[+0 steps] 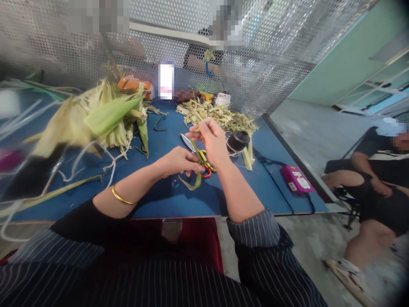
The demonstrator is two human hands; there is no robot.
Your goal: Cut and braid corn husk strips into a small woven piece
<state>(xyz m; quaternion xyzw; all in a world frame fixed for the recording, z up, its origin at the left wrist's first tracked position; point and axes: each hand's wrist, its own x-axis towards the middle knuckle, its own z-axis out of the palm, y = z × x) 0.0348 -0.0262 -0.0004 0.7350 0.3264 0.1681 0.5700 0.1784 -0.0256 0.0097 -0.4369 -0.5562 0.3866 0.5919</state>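
Both hands meet over the middle of the blue table. A narrow green strip of corn husk (194,182) runs between them, its loose end curling below my left hand (185,163). My left fingers are closed around the strip. Above and to the right, my right hand (209,138) pinches the strip's upper part between thumb and fingers. Under the hands lies a pair of scissors (207,171) with red and yellow handles, partly covered; one blade points up and left. Right of my right hand stands a black spool of thread (238,141).
A big pile of corn husks (105,115) lies at the left, and husk scraps (217,115) at the back. A purple packet (297,179) sits near the right edge. A lit phone (166,81) stands before the perforated metal screen (159,47). Another person (373,187) sits at the right.
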